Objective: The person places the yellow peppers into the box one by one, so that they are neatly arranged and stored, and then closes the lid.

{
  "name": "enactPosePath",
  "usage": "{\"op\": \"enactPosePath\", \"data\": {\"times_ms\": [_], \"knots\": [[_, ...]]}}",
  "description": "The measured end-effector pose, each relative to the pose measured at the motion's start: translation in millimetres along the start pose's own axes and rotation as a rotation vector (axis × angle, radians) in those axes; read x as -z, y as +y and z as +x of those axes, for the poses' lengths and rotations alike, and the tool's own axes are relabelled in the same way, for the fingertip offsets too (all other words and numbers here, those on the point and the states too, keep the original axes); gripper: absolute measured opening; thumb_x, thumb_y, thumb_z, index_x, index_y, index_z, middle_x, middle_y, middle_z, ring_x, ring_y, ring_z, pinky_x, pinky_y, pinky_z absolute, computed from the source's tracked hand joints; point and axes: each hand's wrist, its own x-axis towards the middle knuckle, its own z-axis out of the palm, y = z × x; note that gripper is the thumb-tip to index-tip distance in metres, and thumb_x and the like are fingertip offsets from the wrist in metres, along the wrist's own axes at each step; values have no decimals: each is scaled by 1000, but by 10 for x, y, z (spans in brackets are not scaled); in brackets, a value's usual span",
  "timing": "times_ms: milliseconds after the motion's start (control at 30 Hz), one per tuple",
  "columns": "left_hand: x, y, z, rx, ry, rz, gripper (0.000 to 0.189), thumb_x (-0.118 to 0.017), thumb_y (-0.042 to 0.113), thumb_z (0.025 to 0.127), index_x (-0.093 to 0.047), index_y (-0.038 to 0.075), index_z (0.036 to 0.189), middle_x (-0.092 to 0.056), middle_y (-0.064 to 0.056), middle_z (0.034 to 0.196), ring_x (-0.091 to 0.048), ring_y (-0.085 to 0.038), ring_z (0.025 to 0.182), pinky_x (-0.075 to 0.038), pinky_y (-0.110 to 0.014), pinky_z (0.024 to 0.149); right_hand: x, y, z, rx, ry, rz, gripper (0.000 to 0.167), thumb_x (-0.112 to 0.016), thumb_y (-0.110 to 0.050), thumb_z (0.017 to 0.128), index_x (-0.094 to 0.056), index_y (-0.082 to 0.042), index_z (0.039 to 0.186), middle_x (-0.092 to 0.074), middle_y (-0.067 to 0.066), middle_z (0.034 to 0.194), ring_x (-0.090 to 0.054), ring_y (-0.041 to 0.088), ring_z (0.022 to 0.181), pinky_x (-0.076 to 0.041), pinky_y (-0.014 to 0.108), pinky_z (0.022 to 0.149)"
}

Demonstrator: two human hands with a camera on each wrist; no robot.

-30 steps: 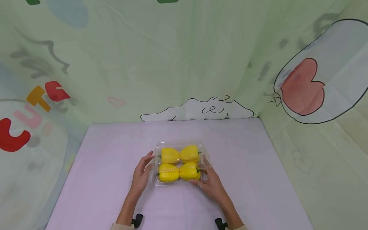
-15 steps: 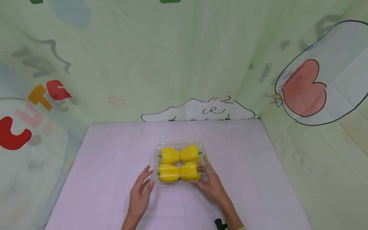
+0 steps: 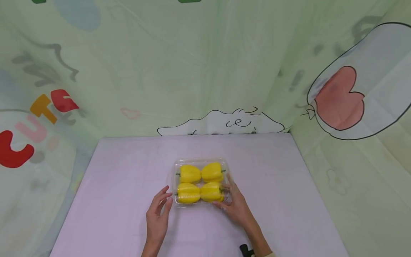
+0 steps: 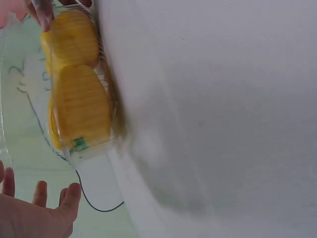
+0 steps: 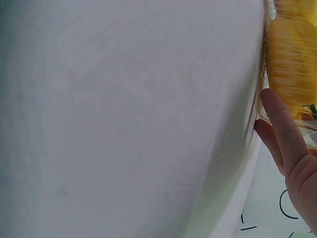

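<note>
A clear plastic clamshell box (image 3: 197,205) sits on the table with several yellow bell peppers (image 3: 190,174) in two rows inside. In the left wrist view, clear plastic (image 4: 4,124) stands out above the peppers. My right hand (image 3: 236,205) holds the box at its right front corner, thumb at the front edge and fingers along the right side. In the right wrist view, fingertips of this hand (image 5: 292,148) lie against the ribbed side wall. Just off the left front corner is my left hand (image 3: 157,216), fingers spread and relaxed, gripping nothing.
The box stands near the middle of a table with a pale lilac cloth (image 3: 128,171). A printed green fabric backdrop (image 3: 160,71) encloses the back and both sides. A black strap piece (image 3: 246,250) shows at my right wrist.
My left hand has drawn back from the box's left side toward the front, then shifted slightly closer again. My right hand and the box have stayed in place.
</note>
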Motion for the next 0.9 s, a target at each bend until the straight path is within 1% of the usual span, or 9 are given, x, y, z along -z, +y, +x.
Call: {"op": "enactPosePath", "data": {"times_ms": [67, 133, 200, 300, 400, 533, 667, 800, 900], "knots": [[4, -23, 1, 6, -2, 12, 20, -70, 12, 102, -74, 4, 119, -65, -9, 149, -58, -13, 141, -53, -19, 112, 3, 0, -1, 10, 1, -6, 104, -93, -29, 81, -33, -16, 166, -44, 11, 167, -35, 40, 160, -51, 51, 118], [8, -60, 3, 11, -10, 33, 19, -70, 13, 102, -74, 6, 119, -64, -9, 150, -58, -19, 143, -55, -29, 114, 5, 2, 0, 22, 3, -9, 91, -93, -30, 81, -46, -14, 158, -32, 10, 174, -28, 42, 162, -50, 52, 118], [11, -104, 8, 14, -23, 55, 18, -69, 13, 102, -74, 8, 119, -63, -8, 151, -56, -26, 145, -55, -40, 115, 5, 4, 0, 30, -1, 4, 78, -92, -29, 82, -55, -13, 149, -20, 9, 179, -26, 43, 163, -56, 47, 112], [21, -190, 18, 9, -46, 98, 17, -69, 15, 103, -75, 12, 119, -61, -9, 154, -53, -32, 147, -53, -55, 115, 3, 9, -3, 38, -8, 31, 75, -92, -27, 82, -57, -13, 147, -17, 7, 180, -27, 43, 162, -65, 36, 96], [36, -284, 28, 1, -73, 141, 16, -69, 15, 103, -74, 14, 118, -58, -11, 156, -51, -36, 148, -52, -62, 112, 0, 12, -10, 48, -8, 44, 72, -92, -25, 83, -58, -12, 145, -16, 4, 180, -26, 41, 163, -65, 32, 95], [49, -376, 41, -2, -108, 158, 16, -70, 14, 102, -73, 14, 118, -57, -16, 156, -52, -39, 147, -57, -58, 108, -6, 17, -8, 49, -6, 43, 72, -93, -22, 81, -58, -13, 144, -17, 4, 180, -27, 41, 163, -65, 32, 93], [48, -423, 63, 4, -125, 156, 16, -71, 13, 101, -72, 12, 117, -62, -16, 149, -59, -36, 139, -64, -41, 99, -9, 21, -6, 39, -14, 85, 73, -93, -15, 80, -58, -14, 144, -17, 5, 180, -41, 43, 155, -66, 27, 88], [31, -422, 105, 83, -149, 151, 27, -74, 13, 99, -66, 10, 125, -69, -11, 136, -68, -25, 119, -64, -25, 86, -2, 30, 0, 47, -14, 108, 72, -93, -11, 79, -59, -15, 142, -17, 6, 180, -49, 43, 148, -67, 26, 85], [29, -390, 153, 179, -182, 176, 35, -73, 15, 99, -59, 6, 130, -71, -12, 121, -69, -16, 96, -62, -22, 70, 9, 33, 0, 53, -8, 91, 72, -94, -14, 79, -60, -15, 142, -18, 6, 180, -42, 44, 154, -67, 27, 85]]}}
